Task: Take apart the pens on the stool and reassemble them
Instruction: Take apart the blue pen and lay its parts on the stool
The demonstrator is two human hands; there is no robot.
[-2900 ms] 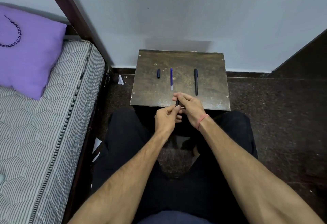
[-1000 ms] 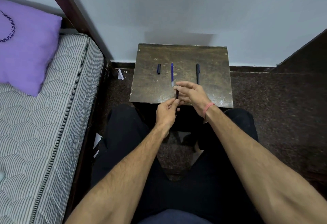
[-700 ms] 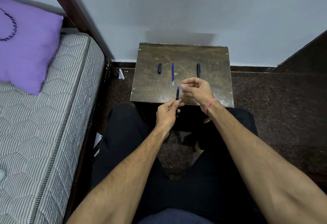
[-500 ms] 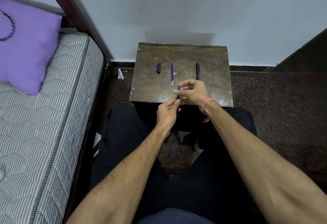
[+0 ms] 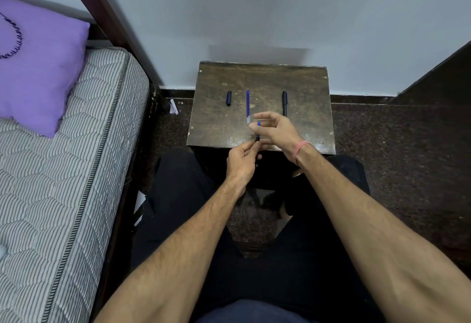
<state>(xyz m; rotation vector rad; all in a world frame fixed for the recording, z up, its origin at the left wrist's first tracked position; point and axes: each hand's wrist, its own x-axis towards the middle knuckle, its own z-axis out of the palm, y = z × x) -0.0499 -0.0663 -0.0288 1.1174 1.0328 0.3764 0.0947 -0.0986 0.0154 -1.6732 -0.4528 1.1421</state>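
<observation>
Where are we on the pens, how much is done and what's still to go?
One pen is apart: its cap and blue refill lie on the stool. In hand: the left hand holds the barrel, with the right hand at its upper end. Left: reassembling it, then the black pen, which looks untouched.

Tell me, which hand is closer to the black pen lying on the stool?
Right. The right hand hovers just in front of the black pen, overlapping its near end. The left hand sits farther back, at the stool's front edge.
</observation>
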